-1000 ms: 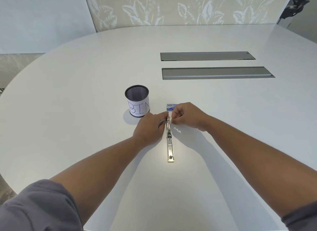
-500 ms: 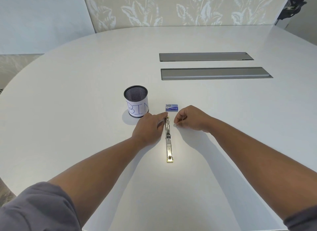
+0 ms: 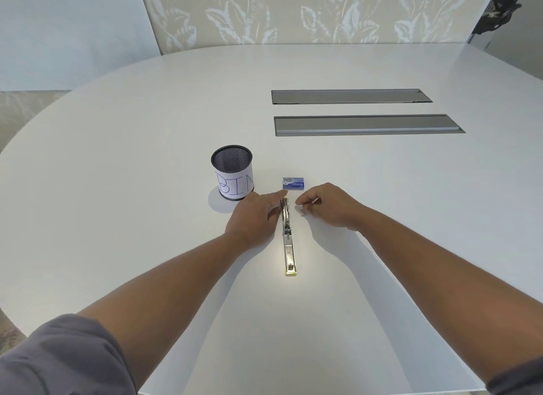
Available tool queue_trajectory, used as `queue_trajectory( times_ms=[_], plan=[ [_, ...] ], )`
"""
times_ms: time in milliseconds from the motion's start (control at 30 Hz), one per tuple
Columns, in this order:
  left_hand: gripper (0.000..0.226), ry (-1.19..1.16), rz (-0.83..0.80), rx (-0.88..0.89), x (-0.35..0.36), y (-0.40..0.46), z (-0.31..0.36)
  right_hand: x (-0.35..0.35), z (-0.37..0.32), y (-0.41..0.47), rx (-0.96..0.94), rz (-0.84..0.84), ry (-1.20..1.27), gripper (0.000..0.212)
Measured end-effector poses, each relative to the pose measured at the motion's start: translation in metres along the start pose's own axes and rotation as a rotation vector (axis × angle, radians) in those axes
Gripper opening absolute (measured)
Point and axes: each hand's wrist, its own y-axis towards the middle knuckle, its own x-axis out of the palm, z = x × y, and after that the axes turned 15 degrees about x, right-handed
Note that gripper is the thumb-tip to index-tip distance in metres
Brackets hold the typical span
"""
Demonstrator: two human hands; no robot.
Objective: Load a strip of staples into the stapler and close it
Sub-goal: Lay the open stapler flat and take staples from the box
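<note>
1. The left hand (image 3: 255,215) lay palm down on the white table (image 3: 123,206), fingers loosely extended, its index side pressed against the far end of the stapler (image 3: 288,239). It steadied the stapler rather than wrapping round it.
2. The right hand (image 3: 329,206) rested just to the right of the stapler, not touching it. Its fingers were curled inward, and thumb and forefinger pinched a small pale strip of staples (image 3: 301,211) at the fingertips, just above the table surface.
3. The stapler lay opened out flat in a long line between the two hands, pointing away from the person. Its metal channel faced up and its near end, with a yellowish tip, lay well clear of both hands.
4. A small blue staple box (image 3: 293,183) sat just beyond the hands, closed as far as could be seen.
5. A black mesh cup (image 3: 232,175) with a paper label reading "BIN" stood upright to the left of the box, close to the left hand's knuckles.
6. Two long grey recessed panels (image 3: 367,125) lay farther back on the table, well apart from the hands.
</note>
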Motion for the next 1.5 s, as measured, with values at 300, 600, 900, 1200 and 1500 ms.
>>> queue_trajectory(
  times_ms=[300, 600, 900, 1200, 1500],
  plan=[
    [0.027, -0.151, 0.086, 0.008, 0.001, 0.006, -0.002, 0.045, 0.018, -0.035, -0.009, 0.452, 0.383, 0.018],
    [0.015, -0.178, -0.198, -0.001, -0.029, 0.054, 0.033, 0.059, 0.020, -0.035, 0.089, 0.586, 0.243, 0.022],
    [0.025, 0.113, -0.448, 0.017, -0.023, 0.072, 0.057, 0.057, 0.023, -0.034, 0.092, 0.574, 0.230, 0.018],
    [0.018, 0.071, -0.396, 0.000, -0.019, 0.069, 0.060, 0.059, 0.023, -0.033, 0.085, 0.564, 0.204, 0.017],
    [0.012, -0.097, -0.018, 0.002, -0.052, 0.055, 0.053, 0.068, 0.012, -0.039, -0.138, 0.375, 0.179, 0.028]
  ],
)
